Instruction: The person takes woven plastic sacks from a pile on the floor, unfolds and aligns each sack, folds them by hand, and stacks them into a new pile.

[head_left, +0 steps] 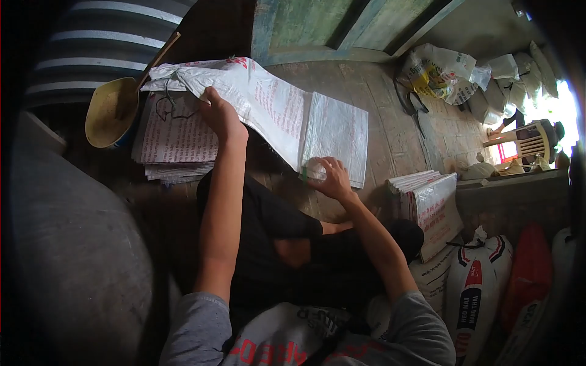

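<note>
A white woven sack with red print [274, 107] stretches from the upper left across to a flat, folded sack part [339, 131] on the right. My left hand [221, 116] grips the sack's near edge at its left part, fingers closed. Lower right of it, my right hand [329, 177] rests at the near edge of the folded part, fingers bent, over a small whitish, partly green thing I cannot make out. Beneath the left end lies a stack of printed sacks [174, 137], with dark string [165, 110] on top.
A yellowish scoop or basin [110, 116] with a wooden handle stands at left, beside a large grey rounded object [79, 244]. More folded sacks [436, 204] stand at right, near filled bags [479, 287]. Plastic bags [442, 70] lie at upper right, before a chair [531, 146].
</note>
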{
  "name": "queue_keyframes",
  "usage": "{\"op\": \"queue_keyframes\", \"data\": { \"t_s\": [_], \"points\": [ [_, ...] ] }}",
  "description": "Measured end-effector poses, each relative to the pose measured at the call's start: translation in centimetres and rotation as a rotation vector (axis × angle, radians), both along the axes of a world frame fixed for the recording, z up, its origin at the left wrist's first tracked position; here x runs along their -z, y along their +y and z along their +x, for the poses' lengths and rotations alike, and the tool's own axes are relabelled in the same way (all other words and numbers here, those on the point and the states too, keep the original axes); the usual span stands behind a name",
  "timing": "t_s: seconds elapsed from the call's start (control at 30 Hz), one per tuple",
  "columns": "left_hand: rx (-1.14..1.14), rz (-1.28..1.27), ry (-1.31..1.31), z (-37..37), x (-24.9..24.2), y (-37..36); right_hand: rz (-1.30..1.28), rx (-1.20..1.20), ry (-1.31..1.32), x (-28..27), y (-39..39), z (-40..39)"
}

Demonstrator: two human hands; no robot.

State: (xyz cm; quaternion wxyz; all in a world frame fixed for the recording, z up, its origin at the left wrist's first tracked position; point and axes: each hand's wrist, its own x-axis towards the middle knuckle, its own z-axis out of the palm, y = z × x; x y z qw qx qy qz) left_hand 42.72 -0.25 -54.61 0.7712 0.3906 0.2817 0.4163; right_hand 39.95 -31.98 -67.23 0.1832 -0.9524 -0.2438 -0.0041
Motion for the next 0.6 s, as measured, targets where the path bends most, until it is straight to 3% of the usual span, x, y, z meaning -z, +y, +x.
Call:
{"op": "queue_keyframes", "data": {
  "t_s": [0.33, 0.5, 0.6],
  "points": [
    [0.029, -0.070, -0.061, 0.5, 0.5, 1.2, 0.181, -0.023, 0.046, 1.3, -1.6, 2.5],
    [0.031, -0.200, 0.010, 0.4, -0.1, 3.1, 0.042, 0.046, 0.062, 0.4, -1.1, 2.0],
    [0.126, -0.313, -0.088, 1.0, 2.5, 5.9, 0.060, 0.051, 0.073, 0.8, -1.3, 2.0]
  ]
}}
